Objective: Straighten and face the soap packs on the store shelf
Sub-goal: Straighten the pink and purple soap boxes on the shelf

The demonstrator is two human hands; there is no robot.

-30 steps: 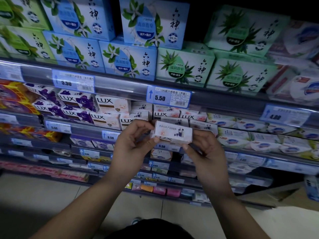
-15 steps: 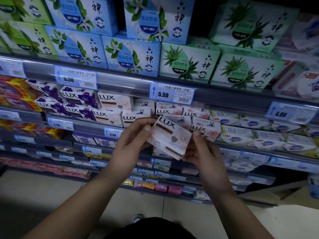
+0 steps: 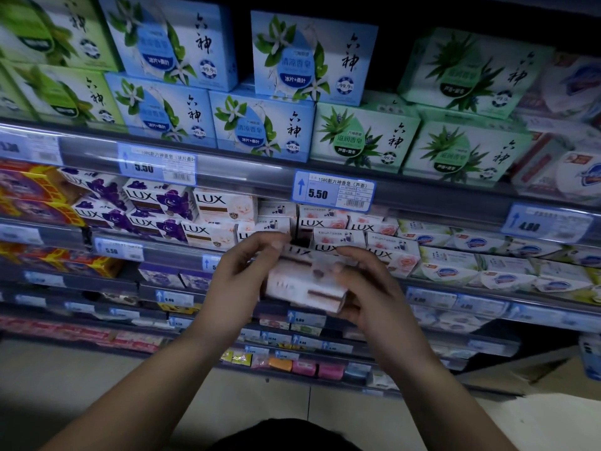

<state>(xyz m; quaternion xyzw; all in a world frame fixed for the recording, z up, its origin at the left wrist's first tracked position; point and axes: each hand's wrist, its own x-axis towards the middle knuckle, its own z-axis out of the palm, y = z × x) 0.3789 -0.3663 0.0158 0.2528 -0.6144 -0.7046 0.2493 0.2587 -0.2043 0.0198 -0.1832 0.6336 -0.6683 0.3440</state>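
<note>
Store shelving (image 3: pixel 244 177) fills the view tier on tier, with a pale tiled floor (image 3: pixel 97 385) below it. Blue boxes (image 3: pixel 263 125) and green aloe boxes (image 3: pixel 364 138) stand on the upper tier, and a price tag (image 3: pixel 333 192) reading 5.50 hangs on the rail under them. One tier down lie the LUX soap packs (image 3: pixel 325 222): purple-flowered packs (image 3: pixel 159 203) to the left and white and pink ones in the middle. These are stacked, some showing the logo and some a side panel of small print. A dark gap (image 3: pixel 300 237) splits the middle stacks.

The held pack (image 3: pixel 305 281) is white to pale pink with a brown band along its lower edge. It is tilted, right end lower, and sits in front of that tier's rail, just below the gap. Motion blurs it, so its print cannot be read — and whether the LUX lettering at its upper edge belongs to it or to a pack behind is unclear. Fingers cover both of its ends.

The left hand (image 3: pixel 240 281) holds the left end, fingers curled up over the top edge. The right hand (image 3: pixel 374 294) grips the right end — fingers bent across the front face, palm under the lower corner.
</note>
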